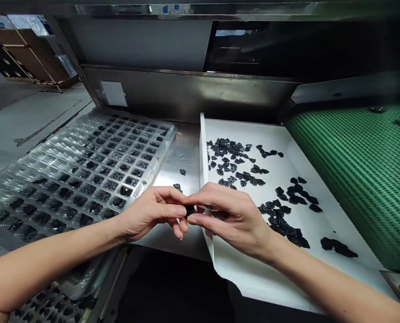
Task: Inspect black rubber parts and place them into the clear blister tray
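Observation:
Between the fingertips of both hands is a small black part [189, 209], mostly covered by the fingers. My left hand [152, 211] pinches it from the left, thumb and index finger closed on it. From the right, my right hand [231, 220] grips it with thumb and index finger; a small shiny rounded thing [208, 207] shows under that index finger. Just behind the hands, a few loose black parts [182, 172] lie on the metal table [190, 148]. Many similar dark, leaf-shaped parts [231, 148] are scattered over the white tray [304, 139] on the right.
A clear plastic compartment tray [168, 143] filled with black parts covers the left side. To the right runs a green mesh conveyor belt [364, 166]. The white tray has a raised left wall [203, 148]. A metal panel [186, 94] stands behind, under an overhead metal edge [200, 10].

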{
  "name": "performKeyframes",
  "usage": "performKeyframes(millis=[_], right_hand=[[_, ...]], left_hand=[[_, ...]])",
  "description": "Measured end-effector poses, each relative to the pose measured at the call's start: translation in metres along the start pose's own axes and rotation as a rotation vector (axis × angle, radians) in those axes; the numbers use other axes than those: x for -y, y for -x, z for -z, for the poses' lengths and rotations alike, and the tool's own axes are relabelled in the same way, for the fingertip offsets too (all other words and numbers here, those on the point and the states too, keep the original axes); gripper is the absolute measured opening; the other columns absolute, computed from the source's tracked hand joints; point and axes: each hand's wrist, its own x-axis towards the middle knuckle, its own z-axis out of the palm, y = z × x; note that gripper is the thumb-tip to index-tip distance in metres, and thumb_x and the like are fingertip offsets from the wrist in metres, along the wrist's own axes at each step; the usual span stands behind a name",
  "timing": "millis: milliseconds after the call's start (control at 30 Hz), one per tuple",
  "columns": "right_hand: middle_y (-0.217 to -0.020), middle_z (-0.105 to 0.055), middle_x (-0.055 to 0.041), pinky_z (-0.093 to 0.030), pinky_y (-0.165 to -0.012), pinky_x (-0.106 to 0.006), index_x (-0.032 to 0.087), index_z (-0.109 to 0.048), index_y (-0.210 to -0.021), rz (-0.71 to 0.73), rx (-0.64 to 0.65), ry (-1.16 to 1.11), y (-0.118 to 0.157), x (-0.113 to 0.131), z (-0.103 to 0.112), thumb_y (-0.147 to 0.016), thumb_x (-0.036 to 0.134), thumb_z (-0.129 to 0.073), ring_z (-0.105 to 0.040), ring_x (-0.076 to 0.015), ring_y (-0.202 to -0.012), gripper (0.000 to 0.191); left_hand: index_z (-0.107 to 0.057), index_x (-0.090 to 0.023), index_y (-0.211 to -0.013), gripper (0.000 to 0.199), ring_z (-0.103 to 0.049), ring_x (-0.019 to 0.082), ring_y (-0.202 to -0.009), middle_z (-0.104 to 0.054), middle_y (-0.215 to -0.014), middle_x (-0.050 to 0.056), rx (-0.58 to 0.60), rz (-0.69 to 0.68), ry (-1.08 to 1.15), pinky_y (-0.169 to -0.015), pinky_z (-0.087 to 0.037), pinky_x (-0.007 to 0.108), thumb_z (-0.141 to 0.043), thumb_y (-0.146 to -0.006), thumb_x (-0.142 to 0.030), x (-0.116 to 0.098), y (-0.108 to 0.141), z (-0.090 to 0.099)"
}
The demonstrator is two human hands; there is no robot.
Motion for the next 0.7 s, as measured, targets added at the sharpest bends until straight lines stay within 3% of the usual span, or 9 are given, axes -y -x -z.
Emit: performKeyframes(millis=[200,433,567,633,700], right_hand=[[-0.092,-0.069,-0.0012,-0.047,-0.067,-0.023,0.018,-0.079,-0.127,-0.064,-0.025,-0.049,0.002,0.0,0.002,-0.1,0.015,-0.077,-0.061,-0.009,-0.076,0.027],[-0.09,-0.067,0.0015,-0.046,-0.065,-0.023,0.027,-0.08,-0.128,-0.135,0.001,-0.087,-0.001,0.0,0.002,-0.102,0.016,-0.074,-0.059,-0.0087,-0.074,0.028],[-0.1,-0.069,-0.0025,-0.049,-0.071,-0.026,0.023,-0.073,-0.139,-0.157,-0.039,0.004,0.001,0.005,0.009,-0.114,0.029,-0.055,-0.063,-0.0117,-0.084,0.031],[-0.101,-0.067,-0.0047,-0.05,-0.077,-0.029,0.019,-0.069,-0.143,-0.123,-0.071,0.106,0.003,0.007,0.012,-0.117,0.028,-0.043,-0.063,-0.0138,-0.089,0.038],[-0.095,-0.065,-0.0051,-0.049,-0.074,-0.03,0.014,-0.067,-0.144,-0.036,-0.079,0.227,0.004,0.007,0.011,-0.116,0.021,-0.044,-0.06,-0.0145,-0.085,0.037]], left_hand=[[-0.083,-0.011,-0.112,0.024,-0.081,0.022,-0.078,-0.082,-0.087,0.015,-0.033,-0.015,-0.058,-0.074,-0.068,0.027,-0.084,-0.093,-0.025,-0.006,0.003,0.0],[-0.083,-0.015,-0.104,0.019,-0.081,0.021,-0.076,-0.081,-0.086,0.011,-0.043,-0.04,-0.018,-0.073,-0.068,0.027,-0.089,-0.087,-0.02,-0.003,-0.001,0.002],[-0.084,-0.017,-0.112,0.026,-0.08,0.021,-0.08,-0.079,-0.093,0.01,-0.052,-0.056,-0.012,-0.073,-0.069,0.028,-0.089,-0.087,-0.021,-0.004,-0.001,0.002],[-0.085,-0.017,-0.111,0.025,-0.08,0.021,-0.082,-0.079,-0.095,0.01,-0.074,-0.065,-0.01,-0.073,-0.069,0.028,-0.089,-0.087,-0.022,-0.004,0.0,0.002],[-0.086,-0.016,-0.109,0.023,-0.081,0.021,-0.083,-0.08,-0.097,0.011,-0.091,-0.081,-0.001,-0.074,-0.069,0.028,-0.089,-0.087,-0.022,-0.003,0.0,0.002]])
